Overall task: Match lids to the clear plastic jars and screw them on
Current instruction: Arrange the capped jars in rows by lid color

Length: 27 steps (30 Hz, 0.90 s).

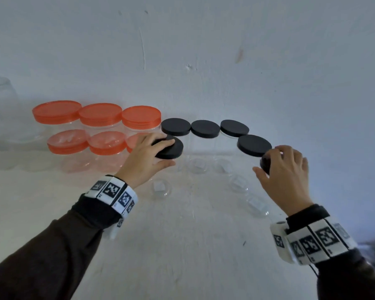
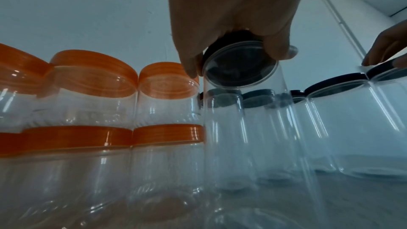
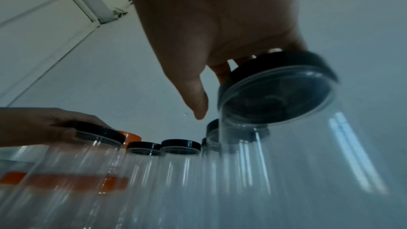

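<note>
Tall clear jars with black lids stand in a curved row on the white table [image 1: 182, 245]. My left hand [image 1: 168, 153] grips the black lid [image 1: 175, 148] of the front-left tall jar [image 2: 242, 128], thumb on the near rim and fingers over the top. From below, that lid [image 2: 239, 65] sits on the jar mouth. My right hand [image 1: 264, 163] curls its fingers over the black lid [image 1: 262, 165] of the front-right jar [image 3: 286, 163]. Its thumb [image 3: 196, 102] stands just off the rim. That lid [image 3: 279, 93] looks tilted and blurred.
Several more black-lidded jars [image 1: 205, 128] stand behind and between my hands. Squat jars with orange lids [image 1: 100, 114] fill two rows at the left, close to my left hand. A large clear lidless jar [image 1: 0, 109] stands at the far left. The wall is right behind.
</note>
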Tool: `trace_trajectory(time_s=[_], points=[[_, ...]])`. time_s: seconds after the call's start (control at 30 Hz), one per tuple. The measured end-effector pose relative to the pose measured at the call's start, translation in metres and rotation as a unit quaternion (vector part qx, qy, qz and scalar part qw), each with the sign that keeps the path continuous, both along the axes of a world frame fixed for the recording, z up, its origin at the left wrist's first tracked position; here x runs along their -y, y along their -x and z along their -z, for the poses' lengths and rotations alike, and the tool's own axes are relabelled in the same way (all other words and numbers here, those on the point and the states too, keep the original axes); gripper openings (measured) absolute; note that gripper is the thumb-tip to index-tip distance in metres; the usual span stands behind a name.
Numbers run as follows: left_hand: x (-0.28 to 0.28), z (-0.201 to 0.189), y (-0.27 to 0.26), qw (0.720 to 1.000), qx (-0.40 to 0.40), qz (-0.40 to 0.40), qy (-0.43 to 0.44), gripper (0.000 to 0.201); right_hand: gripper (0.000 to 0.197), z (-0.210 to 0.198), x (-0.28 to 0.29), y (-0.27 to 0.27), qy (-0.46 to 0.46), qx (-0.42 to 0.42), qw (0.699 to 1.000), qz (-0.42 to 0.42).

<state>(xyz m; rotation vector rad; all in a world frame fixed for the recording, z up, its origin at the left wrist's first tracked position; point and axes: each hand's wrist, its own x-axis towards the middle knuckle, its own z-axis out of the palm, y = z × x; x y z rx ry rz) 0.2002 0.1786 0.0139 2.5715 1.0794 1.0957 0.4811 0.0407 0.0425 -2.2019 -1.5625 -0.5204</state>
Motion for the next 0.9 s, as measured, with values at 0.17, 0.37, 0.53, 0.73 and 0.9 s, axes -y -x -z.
trace_trajectory(time_s=[0.17,0.37,0.53,0.73,0.9], points=[[0.002,0.008,-0.007,1.000,0.027,0.001,0.015,0.058,0.036,0.008,0.009,-0.006,-0.017,-0.026,0.999,-0.009],[0.000,0.010,-0.006,0.999,0.018,0.018,0.042,0.064,0.032,0.012,0.015,0.012,-0.066,-0.014,0.993,-0.097],[-0.003,0.008,-0.001,0.997,-0.025,0.056,0.042,0.074,0.053,0.014,0.010,0.038,-0.016,0.006,0.968,-0.249],[-0.001,0.010,-0.003,0.998,-0.022,0.048,0.028,0.069,0.076,0.020,-0.018,0.056,0.030,0.040,0.948,-0.313],[-0.001,0.012,-0.006,0.999,-0.032,0.002,-0.044,0.069,0.080,0.030,-0.044,0.057,-0.013,0.063,0.949,-0.309]])
